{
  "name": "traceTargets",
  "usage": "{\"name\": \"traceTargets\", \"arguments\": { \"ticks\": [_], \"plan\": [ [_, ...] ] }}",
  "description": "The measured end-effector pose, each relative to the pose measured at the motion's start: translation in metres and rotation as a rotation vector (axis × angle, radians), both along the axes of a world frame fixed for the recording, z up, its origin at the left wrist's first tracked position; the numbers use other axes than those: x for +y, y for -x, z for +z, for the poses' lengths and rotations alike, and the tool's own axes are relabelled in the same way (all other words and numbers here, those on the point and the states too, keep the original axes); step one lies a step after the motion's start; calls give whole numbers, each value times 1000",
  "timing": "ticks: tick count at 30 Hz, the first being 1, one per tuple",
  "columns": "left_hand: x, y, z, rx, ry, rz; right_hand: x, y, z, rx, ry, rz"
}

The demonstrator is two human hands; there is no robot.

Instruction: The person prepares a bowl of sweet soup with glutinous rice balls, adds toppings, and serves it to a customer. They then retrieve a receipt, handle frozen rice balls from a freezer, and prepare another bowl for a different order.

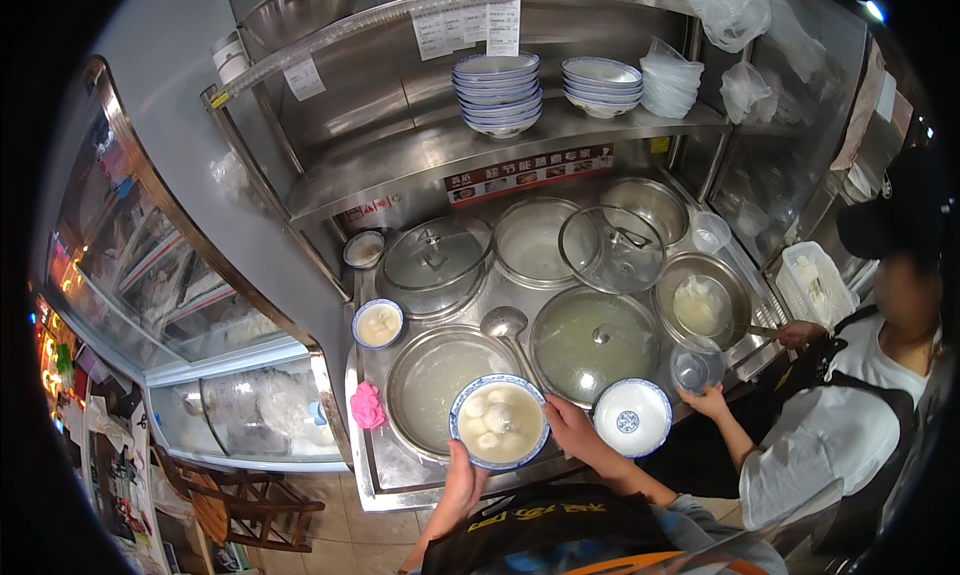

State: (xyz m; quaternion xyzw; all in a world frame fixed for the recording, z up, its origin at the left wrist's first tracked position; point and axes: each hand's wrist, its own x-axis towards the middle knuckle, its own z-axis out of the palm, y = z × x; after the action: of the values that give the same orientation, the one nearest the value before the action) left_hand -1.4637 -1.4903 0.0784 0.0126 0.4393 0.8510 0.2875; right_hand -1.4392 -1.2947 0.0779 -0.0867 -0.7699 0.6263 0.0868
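Note:
Between my two hands is a blue-rimmed white bowl (pixel 499 423) with pale round balls in cloudy liquid. My left hand (pixel 466 479) grips its lower left rim, and my right hand (pixel 571 428) holds the right rim. The bowl is over the front edge of a round pot (pixel 405 417) of cloudy liquid. A steel ladle (pixel 504 323) lies between that pot and a glass-lidded pot (pixel 592 342) of greenish liquid. Just right of my right hand stands an empty patterned bowl (pixel 632 418). A smaller bowl (pixel 377 324) with pale balls sits at the counter's left.
At the right, a co-worker (pixel 825 425) holds a clear plastic cup (pixel 697 366) and a handle at a steel pan (pixel 703 301). Stacked bowls (pixel 497 99) stand on the shelf (pixel 420 162) behind the pots. A pink cloth (pixel 367 405) lies at the counter's left edge.

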Motion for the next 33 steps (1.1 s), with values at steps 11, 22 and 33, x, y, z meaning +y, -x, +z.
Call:
{"name": "traceTargets", "arguments": {
  "ticks": [11, 22, 33],
  "plan": [
    [-14, 12, -7, -60, -31, 229, 19, 54, 42, -133, -234, 63],
    [-49, 19, 0, -23, 13, 394, 95, 376, 219, 620, 830, 158],
    [-79, 18, 17, -26, 12, 519, 122, 506, 301, 530, 967, -32]
  ]
}}
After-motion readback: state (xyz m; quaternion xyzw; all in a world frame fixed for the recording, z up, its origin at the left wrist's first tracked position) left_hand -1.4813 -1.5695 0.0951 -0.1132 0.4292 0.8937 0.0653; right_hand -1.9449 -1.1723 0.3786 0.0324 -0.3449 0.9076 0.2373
